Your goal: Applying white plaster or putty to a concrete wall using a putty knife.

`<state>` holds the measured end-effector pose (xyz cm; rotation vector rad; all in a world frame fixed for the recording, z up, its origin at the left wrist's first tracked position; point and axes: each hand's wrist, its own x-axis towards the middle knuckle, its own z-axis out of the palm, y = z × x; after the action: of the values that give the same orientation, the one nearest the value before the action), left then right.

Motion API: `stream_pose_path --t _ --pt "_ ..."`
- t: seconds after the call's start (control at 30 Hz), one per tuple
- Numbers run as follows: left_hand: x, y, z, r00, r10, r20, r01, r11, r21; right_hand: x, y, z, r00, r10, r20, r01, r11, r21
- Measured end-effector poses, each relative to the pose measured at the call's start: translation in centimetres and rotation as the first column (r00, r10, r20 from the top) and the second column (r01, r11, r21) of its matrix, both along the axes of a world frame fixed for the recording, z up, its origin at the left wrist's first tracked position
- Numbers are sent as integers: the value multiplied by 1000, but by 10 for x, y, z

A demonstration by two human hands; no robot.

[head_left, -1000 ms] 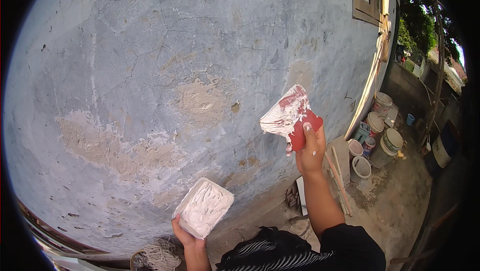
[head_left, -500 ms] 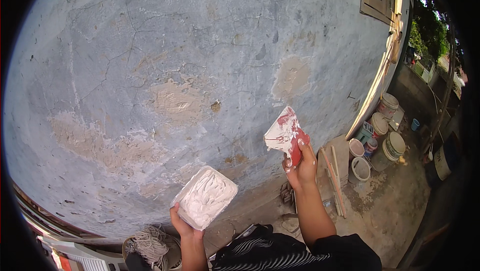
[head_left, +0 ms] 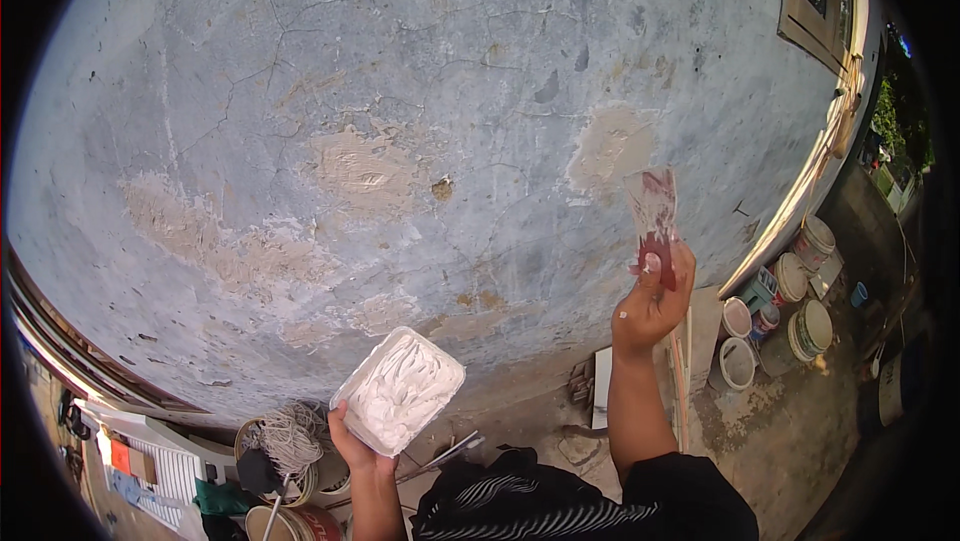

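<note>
A red, flat-bladed scraper (head_left: 656, 216), its broad blade streaked with off-white paste, stands near 3 o'clock, blade end up; whether it touches the wall cannot be told. The right hand (head_left: 652, 306) is clamped on its lower end, with paste on the thumb. At 7 o'clock, the left hand (head_left: 358, 446) grips the near edge of a white, rectangular, round-cornered tray (head_left: 362, 369), filled with creamy, ridged paste (head_left: 402, 391). Behind spreads a blue-grey, finely cracked wall (head_left: 470, 71), bearing a roughly trowelled beige patch (head_left: 365, 171) at 10 o'clock and a smoother, rounded beige patch (head_left: 610, 146) at 2 o'clock. Round, stained buckets (head_left: 810, 329) cluster at 4 o'clock; a tangled heap of pale cord (head_left: 290, 438) lies between 7 and 8 o'clock.
</note>
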<state>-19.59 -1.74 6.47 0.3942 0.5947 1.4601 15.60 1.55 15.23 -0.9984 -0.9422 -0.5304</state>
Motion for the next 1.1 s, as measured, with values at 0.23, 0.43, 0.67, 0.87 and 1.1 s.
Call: stream_pose_path --t 0.23,0.43,0.67,0.87,1.1 --pt "1 -3 -2 998 52 -24 -52 999 10 -44 29 -31 874 182 451 6 923 -384" --pt "-14 10 -8 998 42 -41 -42 999 8 -52 39 -56 857 159 489 44 925 -378" --pt "-27 31 -1 1000 0 -7 0 1000 32 -63 47 -70 873 136 469 69 916 -395" --pt "-34 45 -4 999 -46 -20 47 999 21 -73 45 -79 894 134 428 60 910 -410" --pt "-22 50 10 997 -55 -54 54 998 -13 -80 5 -57 900 427 89 -355 835 -421"
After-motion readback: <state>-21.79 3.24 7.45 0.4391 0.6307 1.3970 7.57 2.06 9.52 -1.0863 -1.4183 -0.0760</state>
